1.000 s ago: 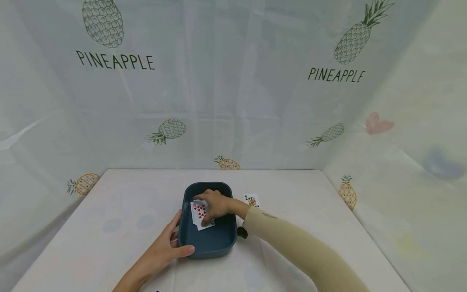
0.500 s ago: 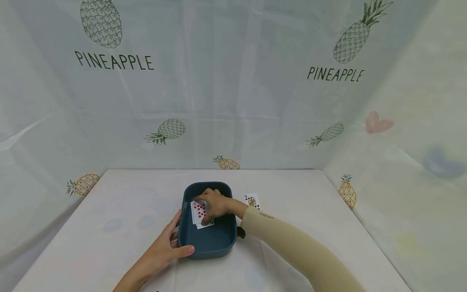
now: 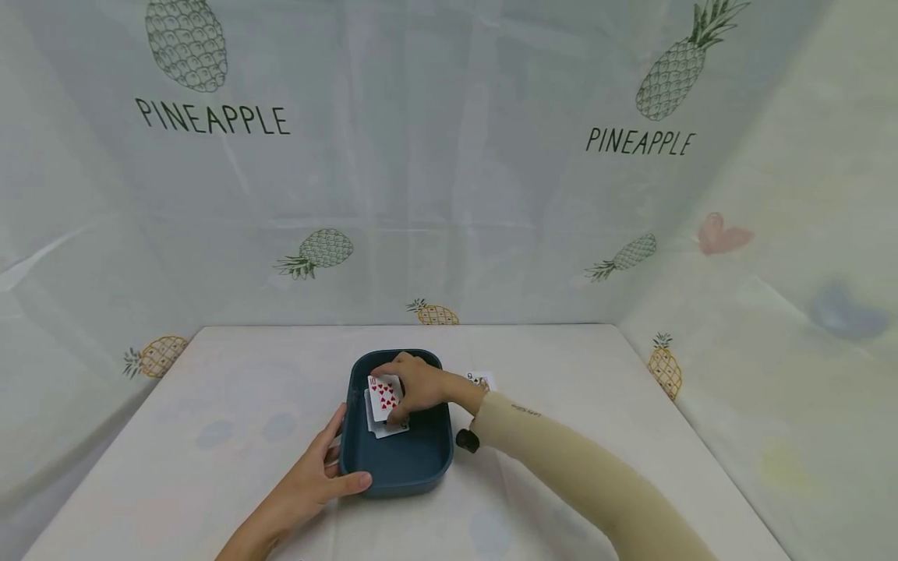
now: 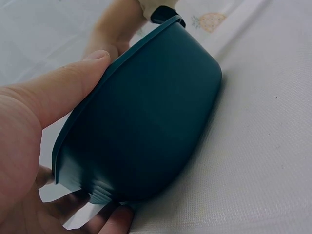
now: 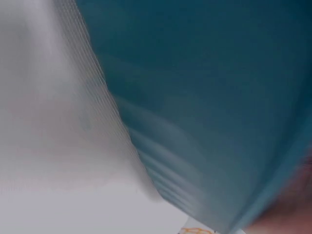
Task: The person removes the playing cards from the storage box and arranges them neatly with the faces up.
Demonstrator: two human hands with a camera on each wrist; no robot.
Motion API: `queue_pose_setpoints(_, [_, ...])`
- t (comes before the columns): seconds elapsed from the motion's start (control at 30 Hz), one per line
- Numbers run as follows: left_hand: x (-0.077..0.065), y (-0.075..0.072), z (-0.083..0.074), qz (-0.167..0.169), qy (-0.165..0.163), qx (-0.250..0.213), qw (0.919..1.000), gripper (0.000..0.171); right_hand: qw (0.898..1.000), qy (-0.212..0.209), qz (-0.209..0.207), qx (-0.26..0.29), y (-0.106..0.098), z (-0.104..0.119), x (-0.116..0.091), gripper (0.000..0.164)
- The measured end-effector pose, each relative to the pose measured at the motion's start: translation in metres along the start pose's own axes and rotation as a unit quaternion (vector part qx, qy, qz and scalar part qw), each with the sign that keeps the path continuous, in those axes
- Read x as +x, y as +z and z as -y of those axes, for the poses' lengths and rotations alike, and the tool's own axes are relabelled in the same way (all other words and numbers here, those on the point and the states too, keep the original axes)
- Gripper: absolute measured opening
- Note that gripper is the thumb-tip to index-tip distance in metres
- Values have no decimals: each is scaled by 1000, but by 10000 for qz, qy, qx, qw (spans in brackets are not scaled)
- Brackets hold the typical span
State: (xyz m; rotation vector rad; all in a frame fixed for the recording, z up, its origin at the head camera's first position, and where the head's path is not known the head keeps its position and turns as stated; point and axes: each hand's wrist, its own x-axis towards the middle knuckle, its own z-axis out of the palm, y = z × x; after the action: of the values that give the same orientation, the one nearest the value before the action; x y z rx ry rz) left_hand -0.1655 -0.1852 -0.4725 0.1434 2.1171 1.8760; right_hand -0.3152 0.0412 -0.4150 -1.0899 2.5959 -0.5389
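Note:
A dark blue plastic bin point(image 3: 400, 467) stands on the table. My left hand point(image 3: 316, 471) grips its left side, thumb at the rim, other fingers against the outer wall; the left wrist view shows this thumb point(image 4: 73, 85) close up. Inside the bin, my right hand point(image 3: 418, 386) pinches a ten of hearts playing card point(image 3: 383, 396) between thumb and fingers. This card is raised a little over more playing cards point(image 3: 373, 425) on the bin's floor. In the right wrist view the bin's outer wall point(image 5: 195, 97) covers nearly everything, hiding the fingers.
A queen playing card point(image 3: 481, 380) lies on the white-covered table point(image 3: 561, 436) just right of the bin, partly behind my right wrist. A black wrist device point(image 3: 467, 441) sits beside the bin's right wall. A pineapple-printed curtain point(image 3: 449, 171) rises behind the table.
The ten of hearts has come up and away from the cards beneath, held in my right hand. My right wrist has risen slightly. The left hand keeps its hold on the bin.

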Motion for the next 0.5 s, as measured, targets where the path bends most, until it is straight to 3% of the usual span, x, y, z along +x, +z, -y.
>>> queue_pose_setpoints(0.33, [0,1,0,-153,-15,74,9999,118,9985,-400,-102,359,-20,-7,-22,86])
queue_pose_setpoints(0.5, [1,2,1,-123,50,-16,9999,118,9980,-286,-175,543,-28,-15,-35,85])
